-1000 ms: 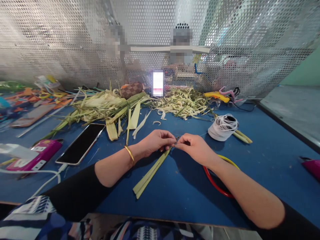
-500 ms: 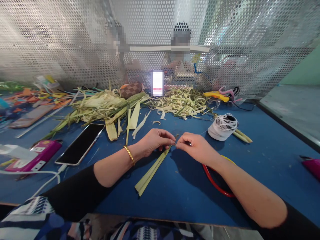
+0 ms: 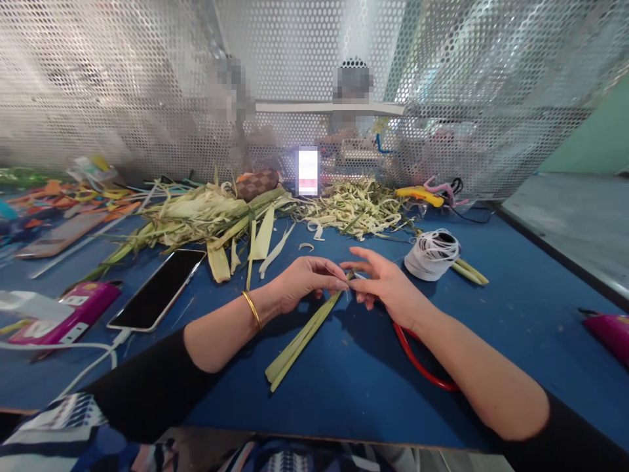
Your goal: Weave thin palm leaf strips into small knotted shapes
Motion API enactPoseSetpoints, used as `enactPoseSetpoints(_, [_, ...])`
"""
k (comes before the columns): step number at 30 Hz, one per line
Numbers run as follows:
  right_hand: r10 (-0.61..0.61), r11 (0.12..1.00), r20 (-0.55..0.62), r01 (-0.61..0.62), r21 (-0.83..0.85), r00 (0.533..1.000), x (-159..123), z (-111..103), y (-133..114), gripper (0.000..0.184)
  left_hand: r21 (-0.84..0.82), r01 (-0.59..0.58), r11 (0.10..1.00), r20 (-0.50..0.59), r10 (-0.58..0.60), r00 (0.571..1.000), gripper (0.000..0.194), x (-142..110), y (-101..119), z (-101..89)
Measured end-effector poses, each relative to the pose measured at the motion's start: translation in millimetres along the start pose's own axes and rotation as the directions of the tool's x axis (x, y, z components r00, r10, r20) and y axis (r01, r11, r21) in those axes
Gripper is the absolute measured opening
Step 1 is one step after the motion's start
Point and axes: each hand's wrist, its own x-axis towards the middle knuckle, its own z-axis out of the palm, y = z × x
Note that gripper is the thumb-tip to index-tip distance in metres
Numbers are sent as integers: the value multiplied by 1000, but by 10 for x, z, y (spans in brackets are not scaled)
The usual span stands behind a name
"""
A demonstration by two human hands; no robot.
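Delicately, the left hand (image 3: 310, 283) pinches fine thread (image 3: 347, 292) at the far end of green strips (image 3: 305, 341), which slant near and left over the blue table (image 3: 496, 328). Just to its right, the right hand (image 3: 386, 285) has parted fingers, though whether they grip anything cannot be told; farther right stands a white spool (image 3: 426, 261).

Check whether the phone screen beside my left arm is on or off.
It looks off: the phone shows plain black glass with nothing lit. A white cable meets its near end.
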Motion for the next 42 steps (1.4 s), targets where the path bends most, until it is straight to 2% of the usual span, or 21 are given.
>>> enactPoseSetpoints(4, [97,986,70,-105,129,993,10,-4,34,59,-46,2,999,-15,-3,1000,17,-3,-10,6])
enactPoseSetpoints(7, [90,988,127,-105,116,988,18,-6,50,37,-50,-7,999,-43,5,999,16,-3,-10,11])
enactPoseSetpoints(9, [71,990,117,-84,111,991,21,-11,57,30,-45,-29,999,-70,26,997,15,2,-13,13])
enactPoseSetpoints(13, [47,991,67,-55,118,997,24,-13,66,31,33,-97,995,-138,100,985,13,20,-30,22])
enactPoseSetpoints(16, [12,993,44,-17,120,999,18,10,60,31,221,-177,959,-193,221,956,9,12,-42,48])
enactPoseSetpoints(20, [-46,995,49,41,89,998,-2,61,43,24,537,-219,815,-223,388,894,13,-30,-65,106])
enactPoseSetpoints(24, [-102,995,66,100,28,993,-11,95,41,19,702,-235,673,-169,477,862,18,-50,-115,138])
enactPoseSetpoints(27, [-110,994,26,111,-9,994,7,105,58,26,742,-237,628,-161,509,846,17,-50,-142,137])
enactPoseSetpoints(31, [-113,991,-59,108,-79,992,37,89,79,33,744,-228,629,-188,524,830,14,-60,-141,137])
enactPoseSetpoints(37, [-71,981,90,86,-172,993,34,17,62,23,737,-271,620,-196,579,791,11,-71,-146,147])
enactPoseSetpoints(42, [-111,965,77,126,-230,991,27,30,43,17,718,-286,635,-201,582,788,13,-71,-149,153])
